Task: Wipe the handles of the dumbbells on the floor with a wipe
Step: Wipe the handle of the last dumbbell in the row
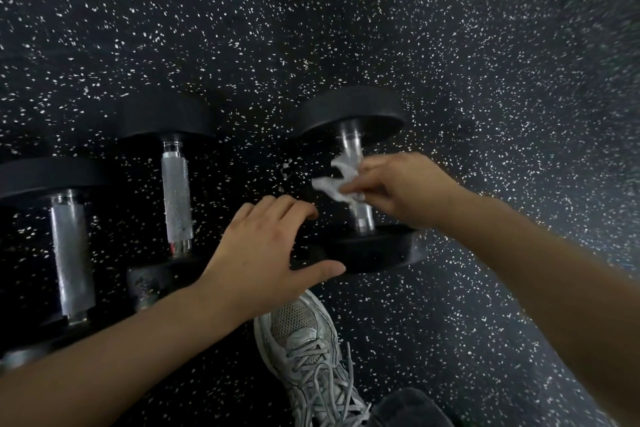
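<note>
Three black dumbbells with silver handles lie on the speckled floor. My right hand [401, 189] is shut on a crumpled white wipe [341, 180], pressed against the handle of the right dumbbell [351, 140]. My left hand [268, 255] is spread open, fingers apart, over the near weight plate [374, 250] of that dumbbell; I cannot tell whether it touches the plate. The middle dumbbell's knurled handle [176, 198] and the left dumbbell's handle [71, 260] lie bare to the left.
A grey laced sneaker [304, 354] stands on the black speckled rubber floor [450, 45] just below the right dumbbell. A dark trouser leg [408, 409] shows at the bottom edge. Open floor stretches beyond and to the right of the dumbbells.
</note>
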`<state>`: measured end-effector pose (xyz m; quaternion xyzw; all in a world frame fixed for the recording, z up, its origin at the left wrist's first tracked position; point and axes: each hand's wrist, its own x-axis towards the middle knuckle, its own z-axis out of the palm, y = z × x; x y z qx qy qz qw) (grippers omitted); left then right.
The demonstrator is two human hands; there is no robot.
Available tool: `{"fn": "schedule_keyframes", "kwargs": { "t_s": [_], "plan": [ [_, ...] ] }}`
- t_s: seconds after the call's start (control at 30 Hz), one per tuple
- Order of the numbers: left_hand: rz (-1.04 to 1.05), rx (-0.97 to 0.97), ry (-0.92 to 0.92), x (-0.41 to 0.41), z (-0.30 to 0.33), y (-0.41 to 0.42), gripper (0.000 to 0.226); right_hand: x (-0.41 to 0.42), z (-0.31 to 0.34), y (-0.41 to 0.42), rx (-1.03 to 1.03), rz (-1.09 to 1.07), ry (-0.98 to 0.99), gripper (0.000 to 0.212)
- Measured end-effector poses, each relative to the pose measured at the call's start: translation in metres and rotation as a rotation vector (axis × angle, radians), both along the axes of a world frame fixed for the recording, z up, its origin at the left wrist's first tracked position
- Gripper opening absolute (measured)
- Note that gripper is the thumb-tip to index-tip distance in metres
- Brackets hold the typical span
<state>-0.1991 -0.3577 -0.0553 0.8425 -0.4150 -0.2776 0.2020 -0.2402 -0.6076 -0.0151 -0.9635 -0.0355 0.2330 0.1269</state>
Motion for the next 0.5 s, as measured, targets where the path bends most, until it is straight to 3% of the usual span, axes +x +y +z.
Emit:
{"fn": "schedule_keyframes", "kwargs": {
  "t_s": [0.07, 0.13, 0.27, 0.33, 0.5],
  "plan": [
    [0.002, 0.004, 0.004, 0.0, -0.002, 0.001, 0.088, -0.005, 0.006, -0.005, 0.038, 0.021, 0.201, 0.027],
    [-0.01, 0.01, 0.008, 0.0, -0.001, -0.002, 0.087, -0.005, 0.009, -0.009, 0.089, -0.019, 0.266, 0.025],
    [-0.048, 0.009, 0.021, 0.0, 0.002, -0.01, 0.088, 0.004, 0.004, -0.017, 0.047, -0.26, -0.195, 0.026],
    [-0.062, -0.006, 0.012, 0.006, 0.001, -0.013, 0.087, 0.004, -0.003, -0.022, -0.029, -0.281, -0.263, 0.028],
    [-0.099, -0.041, -0.053, 0.021, -0.008, -0.028, 0.085, -0.012, 0.007, -0.029, 0.011, -0.118, 0.047, 0.029]
  ]
}}
